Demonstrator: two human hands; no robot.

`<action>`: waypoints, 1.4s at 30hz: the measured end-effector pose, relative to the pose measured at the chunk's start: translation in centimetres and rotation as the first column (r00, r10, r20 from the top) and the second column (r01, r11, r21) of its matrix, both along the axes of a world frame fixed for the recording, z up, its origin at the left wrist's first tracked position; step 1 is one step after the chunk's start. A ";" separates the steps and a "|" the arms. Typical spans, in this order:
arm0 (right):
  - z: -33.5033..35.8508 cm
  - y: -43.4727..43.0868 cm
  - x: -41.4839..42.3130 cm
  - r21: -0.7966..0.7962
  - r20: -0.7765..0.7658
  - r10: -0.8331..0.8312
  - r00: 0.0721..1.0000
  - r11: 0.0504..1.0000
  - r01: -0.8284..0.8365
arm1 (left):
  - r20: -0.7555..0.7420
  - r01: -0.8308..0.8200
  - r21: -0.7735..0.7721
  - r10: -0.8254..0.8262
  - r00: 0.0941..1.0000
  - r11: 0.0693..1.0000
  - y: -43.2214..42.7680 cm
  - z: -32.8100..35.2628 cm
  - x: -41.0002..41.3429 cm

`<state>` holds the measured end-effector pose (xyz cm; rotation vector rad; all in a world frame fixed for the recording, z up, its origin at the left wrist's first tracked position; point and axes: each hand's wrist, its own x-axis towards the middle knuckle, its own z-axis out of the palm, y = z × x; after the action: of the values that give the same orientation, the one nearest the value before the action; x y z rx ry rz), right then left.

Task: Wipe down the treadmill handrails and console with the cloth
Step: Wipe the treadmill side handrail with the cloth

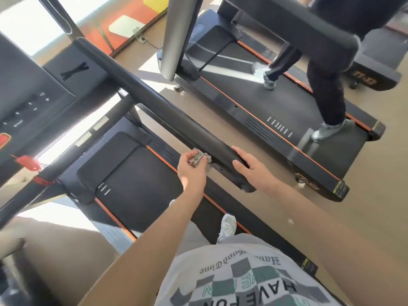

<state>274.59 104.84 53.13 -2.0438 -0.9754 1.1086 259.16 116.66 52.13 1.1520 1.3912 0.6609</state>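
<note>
A long black handrail (154, 100) of my treadmill runs diagonally from the upper left to the lower middle. My left hand (192, 171) grips a small grey cloth (202, 159) and presses it against the inner side of the rail near its end. My right hand (250, 167) rests on the outer side of the rail end, with the thumb on top and the fingers wrapped over it. The console (26, 96) with its buttons sits at the far left, partly cut off. A red safety clip (27, 163) hangs below it.
I stand on the black belt (136, 184), with one white shoe (227, 226) showing. On the neighbouring treadmill (276, 120) to the right a person in dark trousers (326, 93) walks. A grey upright post (176, 36) rises between the machines. Tan floor lies between and beyond them.
</note>
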 end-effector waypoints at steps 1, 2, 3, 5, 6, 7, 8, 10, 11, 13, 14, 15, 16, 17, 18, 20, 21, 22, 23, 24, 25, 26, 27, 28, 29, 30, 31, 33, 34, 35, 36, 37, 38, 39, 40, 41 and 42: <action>0.0 0.0 0.0 0.000 0.000 -0.001 1.000 1.000 0.001 | 0.003 -0.027 0.008 0.027 1.000 1.000 1.4 0.0 0.0; 0.0 0.0 0.0 0.000 -0.005 -0.007 1.000 1.000 0.007 | 0.012 -0.051 0.019 0.050 0.999 0.999 2.7 0.2 -0.1; 0.0 0.0 0.0 0.002 -0.010 -0.013 1.000 1.000 0.013 | 0.024 -0.071 0.030 0.070 0.997 0.997 3.9 0.4 -0.1; -0.2 0.1 0.1 0.008 -0.010 -0.017 1.000 1.000 0.018 | 0.037 -0.103 0.067 0.101 0.994 0.992 6.3 0.6 -0.3; -0.4 0.1 0.2 0.010 -0.010 -0.017 1.000 1.000 0.017 | 0.028 -0.120 0.084 0.118 0.993 0.989 7.4 0.7 -0.4; -0.5 0.1 0.2 0.011 -0.011 -0.016 1.000 1.000 0.016 | 0.027 -0.137 0.089 0.135 0.990 0.987 8.4 0.9 -0.4; -0.7 0.1 0.2 0.009 -0.013 -0.014 1.000 1.000 0.014 | 0.019 -0.150 0.092 0.149 0.989 0.984 9.3 1.0 -0.3; -0.9 0.1 0.3 0.003 -0.011 -0.010 1.000 1.000 0.010 | 0.012 -0.164 0.091 0.164 0.986 0.982 10.1 1.2 -0.1; -0.9 0.2 0.3 0.003 -0.013 -0.009 1.000 1.000 0.009 | 0.006 -0.166 0.086 0.166 0.986 0.982 9.9 1.2 0.1; -0.9 0.1 0.4 0.003 -0.026 -0.011 1.000 1.000 0.011 | 0.000 -0.144 0.071 0.145 0.989 0.987 8.6 1.1 0.2; -1.0 0.1 0.4 0.005 -0.028 -0.008 1.000 1.000 0.009 | -0.001 -0.122 0.057 0.123 0.992 0.991 7.7 0.7 0.2; -1.0 0.1 0.5 0.005 -0.026 -0.003 1.000 1.000 0.003 | -0.004 -0.094 0.039 0.094 0.996 0.995 6.5 0.4 0.1; -1.0 0.1 0.5 0.004 -0.026 0.000 1.000 1.000 0.000 | -0.008 -0.064 0.008 0.065 0.998 0.998 5.3 0.0 0.1; -1.0 0.1 0.4 0.003 -0.024 0.000 1.000 1.000 0.000 | -0.010 -0.041 -0.029 0.040 0.999 0.999 4.0 -0.2 0.1; -1.0 0.2 0.4 0.006 -0.023 -0.003 1.000 1.000 0.003 | -0.015 -0.026 -0.064 0.025 1.000 0.998 2.7 -0.5 0.2; -1.0 0.2 0.2 0.021 -0.024 -0.015 1.000 1.000 0.016 | -0.019 0.005 -0.123 -0.007 1.000 0.992 0.3 -0.8 0.5; -0.9 0.2 0.1 0.029 -0.027 -0.024 0.999 0.999 0.025 | -0.016 0.025 -0.142 -0.028 0.999 0.990 -0.8 -0.9 0.5; -0.8 0.2 0.1 0.037 -0.027 -0.034 0.999 0.999 0.035 | -0.016 0.051 -0.157 -0.054 0.998 0.986 -1.8 -0.9 0.5; -0.7 0.2 0.0 0.045 -0.025 -0.040 0.999 0.998 0.041 | -0.013 0.080 -0.165 -0.083 0.996 0.983 -2.7 -0.8 0.4; -0.7 0.2 0.0 0.051 -0.019 -0.041 0.999 0.998 0.042 | -0.013 0.114 -0.163 -0.118 0.993 0.980 -3.5 -0.9 0.3; -0.6 0.2 -0.1 0.057 -0.014 -0.040 0.999 0.998 0.041 | -0.015 0.147 -0.157 -0.151 0.988 0.977 -4.3 -0.9 0.1; -0.4 0.2 -0.2 0.063 -0.007 -0.041 0.999 0.997 0.042 | -0.017 0.171 -0.146 -0.175 0.984 0.974 -4.8 -0.9 0.0; -0.3 0.2 -0.3 0.068 -0.003 -0.046 0.999 0.997 0.047 | -0.017 0.178 -0.134 -0.182 0.983 0.975 -5.1 -0.8 -0.1; -0.2 0.2 -0.4 0.071 -0.002 -0.054 0.999 0.996 0.054 | -0.015 0.172 -0.123 -0.175 0.984 0.977 -5.1 -0.6 -0.2; -0.2 0.2 -0.5 0.073 -0.001 -0.060 0.998 0.996 0.060 | -0.010 0.156 -0.110 -0.158 0.987 0.982 -4.8 -0.4 -0.2; -0.1 0.2 -0.6 0.073 0.001 -0.061 0.998 0.995 0.061 | -0.005 0.137 -0.094 -0.138 0.990 0.986 -4.4 -0.2 -0.2; 0.0 0.2 -0.6 0.072 0.005 -0.059 0.998 0.996 0.058 | 0.003 0.120 -0.077 -0.120 0.993 0.990 -3.8 0.0 -0.2; 0.1 0.2 -0.7 0.066 0.005 -0.057 0.998 0.996 0.057 | 0.024 0.089 -0.049 -0.088 0.996 0.995 -2.7 0.3 -0.2; 0.1 0.1 -0.6 0.060 0.003 -0.058 0.998 0.997 0.058 | 0.027 0.070 -0.040 -0.069 0.997 0.997 -2.0 0.4 -0.3; 0.2 0.1 -0.6 0.055 0.004 -0.056 0.998 0.997 0.056 | 0.023 0.045 -0.032 -0.044 0.999 0.998 -1.4 0.7 -0.3; 0.2 0.1 -0.6 0.050 0.003 -0.051 0.999 0.997 0.051 | 0.014 0.022 -0.022 -0.022 1.000 1.000 -0.7 0.8 -0.3; 0.3 0.0 -0.5 0.046 0.000 -0.045 0.999 0.998 0.045 | 0.009 0.002 -0.007 -0.002 1.000 1.000 -0.1 1.1 -0.3; 0.3 0.0 -0.5 0.042 -0.002 -0.040 0.999 0.998 0.040 | 0.004 -0.008 0.007 0.008 1.000 1.000 0.3 1.2 -0.2; 0.4 0.0 -0.5 0.041 -0.005 -0.036 0.999 0.998 0.036 | -0.001 -0.011 0.018 0.011 1.000 1.000 0.5 1.4 -0.2; 0.5 0.1 -0.5 0.040 -0.009 -0.036 0.999 0.999 0.037 | -0.010 -0.008 0.023 0.008 1.000 1.000 0.5 1.3 -0.1; 0.5 0.1 -0.4 0.042 -0.013 -0.039 0.999 0.998 0.039 | -0.017 0.001 0.022 0.000 1.000 1.000 0.2 1.3 -0.1; 0.6 0.1 -0.5 0.048 -0.015 -0.042 0.999 0.998 0.043 | -0.021 0.014 0.021 -0.014 1.000 1.000 -0.3 1.2 0.0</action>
<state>274.10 104.93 53.69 -2.0068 -0.9384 1.0655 259.13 116.37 53.33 1.1871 1.3959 0.6564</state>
